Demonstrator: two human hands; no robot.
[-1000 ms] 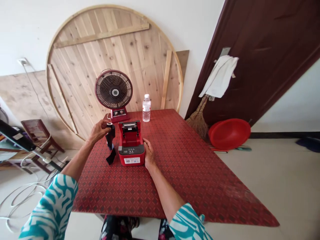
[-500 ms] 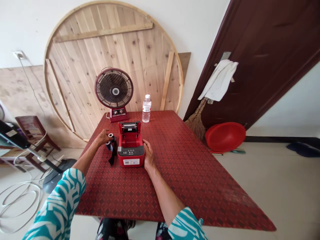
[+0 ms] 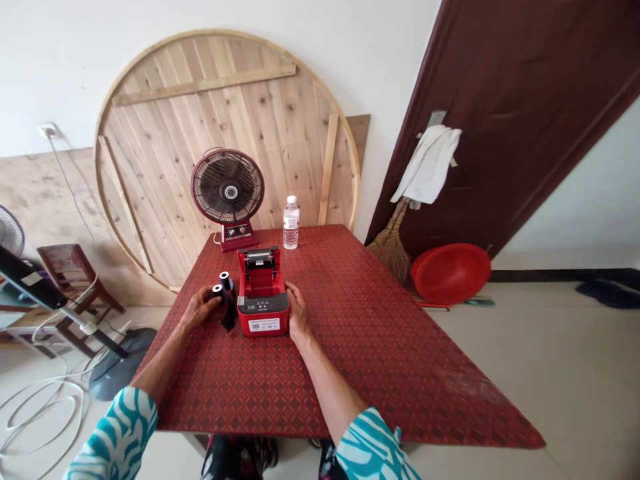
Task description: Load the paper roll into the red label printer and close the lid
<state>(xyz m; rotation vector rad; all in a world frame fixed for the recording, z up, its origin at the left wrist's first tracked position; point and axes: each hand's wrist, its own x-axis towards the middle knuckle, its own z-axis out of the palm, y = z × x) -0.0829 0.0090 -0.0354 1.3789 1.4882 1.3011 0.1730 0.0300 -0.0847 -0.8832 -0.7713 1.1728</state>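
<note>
A red and black label printer (image 3: 264,325) stands on the table with its lid raised and its inside showing. My right hand (image 3: 299,312) lies along the printer's right side, fingers curved against it. To the printer's left are two black ribbon rolls with white cores, a front one (image 3: 218,291) and a rear one (image 3: 225,278). A loose strip of black ribbon (image 3: 229,318) hangs down beside them. My left hand (image 3: 201,306) has its fingertips closed on the front roll; part of that roll is hidden by them.
Behind the printer are a red fan (image 3: 229,190) and a water bottle (image 3: 291,223). A patterned red cloth covers the table (image 3: 370,360). On the floor to the right sits a red basin (image 3: 451,273) near a broom (image 3: 393,247); a floor fan (image 3: 107,347) stands left.
My left hand has come toward me, from the rear of the rolls to the front one, and the rolls now stand more apart. My right hand stays on the printer. The view has tilted slightly upward.
</note>
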